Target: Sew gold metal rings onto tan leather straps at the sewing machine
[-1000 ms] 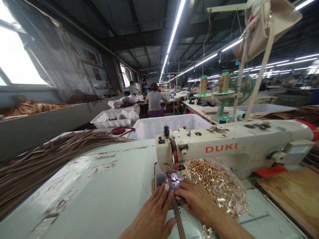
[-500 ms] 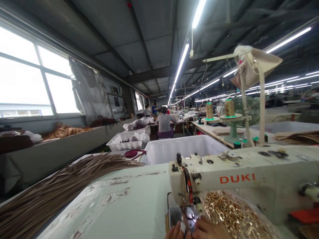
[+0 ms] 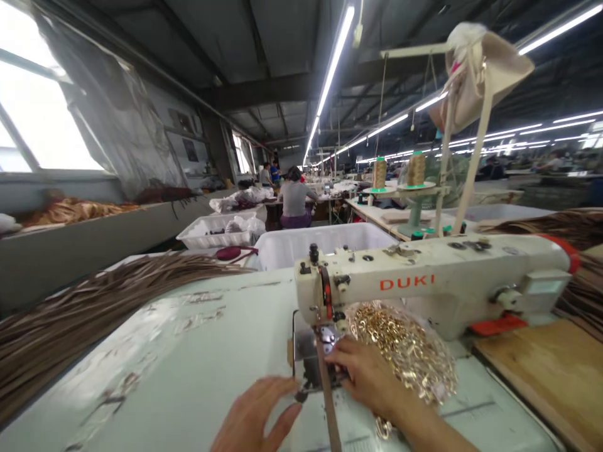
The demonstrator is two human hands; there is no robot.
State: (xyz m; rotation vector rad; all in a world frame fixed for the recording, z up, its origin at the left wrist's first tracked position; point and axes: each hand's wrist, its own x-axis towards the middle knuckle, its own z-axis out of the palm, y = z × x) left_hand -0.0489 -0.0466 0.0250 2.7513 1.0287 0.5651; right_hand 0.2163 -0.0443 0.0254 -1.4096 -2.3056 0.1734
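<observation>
A narrow brown strap (image 3: 328,402) runs from under the sewing machine's (image 3: 414,282) needle area toward me. My right hand (image 3: 365,373) is closed, its bent fingertips at the strap's right edge, just in front of the shiny metal presser foot area (image 3: 328,338). Left of the strap, my left hand (image 3: 259,414) is open, thumb and fingers apart. A small dark piece (image 3: 301,397) lies by its fingertips; whether they touch it I cannot tell. Beside my right hand, a clear plastic bag of gold-coloured metal clasps (image 3: 400,339) rests under the machine arm.
Many brown strips (image 3: 94,314) are heaped along the table's left side. A white plastic bin (image 3: 325,242) stands behind the machine. Thread cones (image 3: 416,169) sit on a stand at the right. A wooden board (image 3: 546,364) lies front right. A person (image 3: 296,201) sits farther off.
The view has tilted down and turned right. My hands, close together at the needle before, are now apart, the left drawn back to the left. The brown strap now shows between them.
</observation>
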